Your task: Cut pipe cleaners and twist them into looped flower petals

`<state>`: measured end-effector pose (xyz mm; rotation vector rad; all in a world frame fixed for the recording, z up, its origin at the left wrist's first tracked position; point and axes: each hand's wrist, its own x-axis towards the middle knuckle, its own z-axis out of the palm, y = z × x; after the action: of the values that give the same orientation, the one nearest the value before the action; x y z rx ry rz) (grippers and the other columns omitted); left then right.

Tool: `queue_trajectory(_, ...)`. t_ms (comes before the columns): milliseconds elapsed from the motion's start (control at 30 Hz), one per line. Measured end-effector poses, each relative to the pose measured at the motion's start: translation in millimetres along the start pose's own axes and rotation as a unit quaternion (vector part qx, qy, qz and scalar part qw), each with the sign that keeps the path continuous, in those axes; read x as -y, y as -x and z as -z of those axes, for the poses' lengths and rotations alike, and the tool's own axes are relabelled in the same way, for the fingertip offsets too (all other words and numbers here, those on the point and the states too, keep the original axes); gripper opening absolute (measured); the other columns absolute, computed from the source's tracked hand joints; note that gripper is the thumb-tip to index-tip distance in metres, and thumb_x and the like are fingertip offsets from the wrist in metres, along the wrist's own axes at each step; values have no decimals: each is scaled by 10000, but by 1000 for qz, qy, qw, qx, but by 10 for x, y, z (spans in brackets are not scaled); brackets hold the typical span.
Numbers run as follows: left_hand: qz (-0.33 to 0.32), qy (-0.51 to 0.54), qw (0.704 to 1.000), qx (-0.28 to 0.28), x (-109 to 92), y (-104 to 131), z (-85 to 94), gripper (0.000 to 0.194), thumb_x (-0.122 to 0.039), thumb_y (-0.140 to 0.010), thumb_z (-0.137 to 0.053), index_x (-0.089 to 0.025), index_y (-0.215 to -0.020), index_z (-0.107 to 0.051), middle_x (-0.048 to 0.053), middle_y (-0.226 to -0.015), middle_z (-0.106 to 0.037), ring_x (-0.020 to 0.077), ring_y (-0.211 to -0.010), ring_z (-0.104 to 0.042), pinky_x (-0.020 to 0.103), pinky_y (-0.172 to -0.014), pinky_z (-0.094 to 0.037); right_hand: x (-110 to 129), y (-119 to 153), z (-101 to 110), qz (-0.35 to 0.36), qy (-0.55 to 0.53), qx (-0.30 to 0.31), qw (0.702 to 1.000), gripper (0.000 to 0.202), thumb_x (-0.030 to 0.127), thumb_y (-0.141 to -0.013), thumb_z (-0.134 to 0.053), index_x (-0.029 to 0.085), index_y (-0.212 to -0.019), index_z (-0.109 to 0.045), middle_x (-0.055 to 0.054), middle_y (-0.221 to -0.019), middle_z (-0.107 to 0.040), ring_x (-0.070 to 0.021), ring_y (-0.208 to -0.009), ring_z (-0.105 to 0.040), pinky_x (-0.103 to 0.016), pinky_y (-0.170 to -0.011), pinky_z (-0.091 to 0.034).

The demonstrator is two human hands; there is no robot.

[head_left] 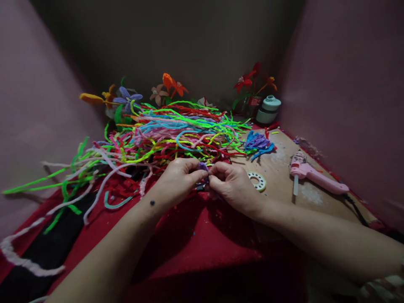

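Between my two hands is a short purple pipe cleaner (203, 167), bent into a small curve. My left hand (180, 179) is closed, pinching it between thumb and forefinger. From the other side my right hand (232, 185) is closed at its end, thumb against fingertips, which partly hide it. Just beyond my hands lies a big heap of colourful pipe cleaners (186, 130) in green, red, blue, pink and yellow. A smaller bundle of blue and purple pipe cleaners (259, 143) rests to the right of the heap.
A pink glue gun (318, 176) lies on a brown board (280, 162) at right, near a white ring with holes (257, 182). Pipe-cleaner flowers (128, 99) stand behind the heap. A pale blue bottle (269, 109) is at the back right. Red cloth (195, 240) covers the table.
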<state>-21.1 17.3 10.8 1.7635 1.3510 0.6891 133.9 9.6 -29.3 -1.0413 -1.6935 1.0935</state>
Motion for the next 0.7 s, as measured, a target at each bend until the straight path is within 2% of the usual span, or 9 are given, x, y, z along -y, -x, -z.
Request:
queue_trajectory(133, -9, -18, 1000, -5, -6, 9, 7, 185, -310, -721, -545, -148, -646, -595, -18, -581, -549, 111, -553, -496, 208, -511, -373, 11, 15, -19, -16, -35, 13, 999, 70, 167, -762, -476, 173, -715, -528, 40, -537, -554, -76, -458, -530, -183, -442, -384)
queue_trajectory(200, -8, -15, 1000, -3, -13, 14, 10, 188, -317, -721, -547, -150, -660, -607, -11, -596, -570, 120, -572, -511, 213, -526, -384, 37, 10, -22, -52, -84, 22, 995, 42, 189, -762, -485, 178, -725, -502, 38, -562, -574, -84, -442, -557, -181, -417, -407)
queue_trajectory(300, 2, 4, 1000, 9, -24, 18, 22, 203, -326, -718, -552, -141, -660, -611, 3, -604, -591, 125, -572, -516, 223, -535, -390, 78, -15, -7, -123, -181, 50, 974, 57, 220, -749, -517, 179, -734, -481, 34, -568, -592, -103, -420, -578, -197, -393, -449)
queue_trajectory(400, 14, 39, 999, 15, -28, 17, 47, 202, -324, -707, -572, -131, -658, -606, 2, -603, -589, 123, -572, -522, 229, -552, -397, 89, -45, 24, -159, -245, 99, 951, 92, 238, -726, -570, 156, -732, -528, 19, -551, -598, -110, -434, -589, -212, -419, -482)
queue_trajectory(567, 19, 91, 996, 19, -38, 21, 82, 201, -329, -685, -632, -132, -715, -611, -9, -640, -600, 114, -591, -532, 227, -585, -414, 54, -63, 44, -187, -269, 132, 936, 179, 285, -710, -633, 110, -696, -601, -32, -583, -632, -102, -442, -583, -218, -439, -495)
queue_trajectory(700, -33, 105, 994, -21, -53, 33, 79, 211, -351, -720, -615, -149, -780, -619, -15, -673, -594, 97, -601, -507, 203, -577, -399, 56, -60, 34, -202, -274, 127, 932, 173, 271, -711, -640, 100, -692, -614, -39, -574, -633, -104, -439, -583, -211, -431, -488)
